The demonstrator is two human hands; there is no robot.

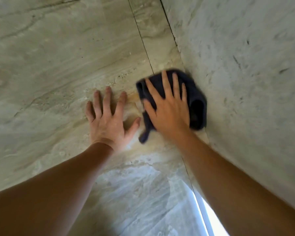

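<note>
A dark blue cloth (197,101) lies bunched on the beige marbled floor tiles (58,65), right against the base of a rough grey wall. My right hand (169,106) presses flat on the cloth with straight, spread fingers; the cloth looks blurred from motion. My left hand (109,120) rests flat on the bare tile just left of the cloth, fingers spread, holding nothing. A yellowish stain (134,97) shows on the tile between the two hands.
The rough grey wall (245,74) rises along the right side and meets the floor in a diagonal seam. A dark grout line (140,36) runs across the tiles toward the cloth. Bright light falls on the floor at the bottom (209,215).
</note>
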